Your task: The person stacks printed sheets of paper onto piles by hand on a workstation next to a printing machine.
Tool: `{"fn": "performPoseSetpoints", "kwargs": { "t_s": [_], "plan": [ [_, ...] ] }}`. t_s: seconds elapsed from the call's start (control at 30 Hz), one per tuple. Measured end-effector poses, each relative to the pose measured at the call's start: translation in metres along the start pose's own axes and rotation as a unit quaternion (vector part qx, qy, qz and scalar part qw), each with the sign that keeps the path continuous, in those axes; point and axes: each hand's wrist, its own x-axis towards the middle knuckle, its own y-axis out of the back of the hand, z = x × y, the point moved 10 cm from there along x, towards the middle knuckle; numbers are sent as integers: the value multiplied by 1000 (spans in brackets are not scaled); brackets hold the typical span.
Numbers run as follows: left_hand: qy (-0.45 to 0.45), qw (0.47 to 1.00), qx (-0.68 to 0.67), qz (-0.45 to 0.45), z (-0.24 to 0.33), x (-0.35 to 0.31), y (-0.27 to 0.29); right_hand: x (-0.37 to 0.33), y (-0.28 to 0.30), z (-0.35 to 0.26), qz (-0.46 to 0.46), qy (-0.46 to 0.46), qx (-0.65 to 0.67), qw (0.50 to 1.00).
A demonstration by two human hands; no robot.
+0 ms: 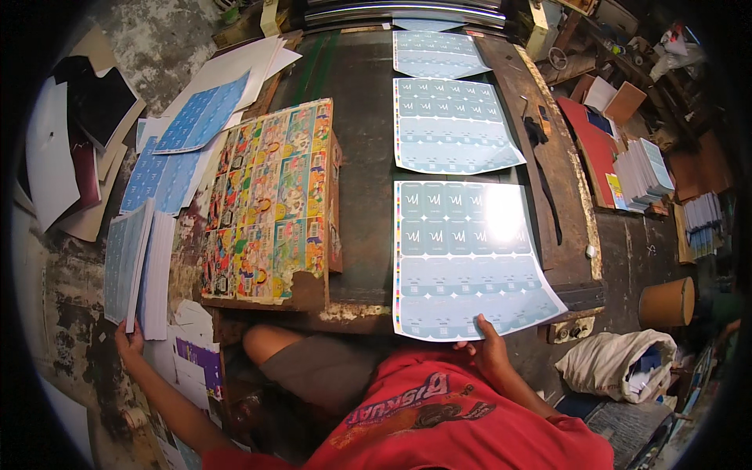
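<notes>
Beside my left knee, my left hand (pixel 130 343) is closed on the near edge of a thick bundle of blue printed sheets (pixel 129 254). A second white-edged stack (pixel 159 274) stands right against that bundle. At the near end of the dark machine bed, my right hand (pixel 487 351) pinches the near edge of a pale blue-green printed sheet (pixel 462 270), thumb on top and the other fingers mostly underneath. Glare whitens its upper right part. Beyond it on the bed lies a similar sheet (pixel 454 125), then another (pixel 439 55) farther off.
Metal rollers (pixel 407 14) cross the bed's far end. A box covered in colourful prints (pixel 270 211) stands left of the sheets. More blue sheets (pixel 204 113) lie behind it. A dark strap (pixel 548 180) runs along the right side, near a white sack (pixel 615 364) and a brown bin (pixel 666 302).
</notes>
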Motion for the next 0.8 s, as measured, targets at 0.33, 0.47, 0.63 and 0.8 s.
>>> {"fn": "performPoseSetpoints", "kwargs": {
  "t_s": [0.33,0.47,0.63,0.8],
  "plan": [
    [-19,993,-48,-107,-132,-181,-97,48,-9,-29,16,35,121,992],
    [-25,995,-62,-72,-139,-256,-115,55,-7,-33,7,46,82,996],
    [-69,995,-55,-49,-143,-333,-142,44,-44,-43,68,20,55,996],
    [-83,994,-61,-42,-149,-377,-158,-13,-327,-31,-372,8,-106,922]
  ]
}}
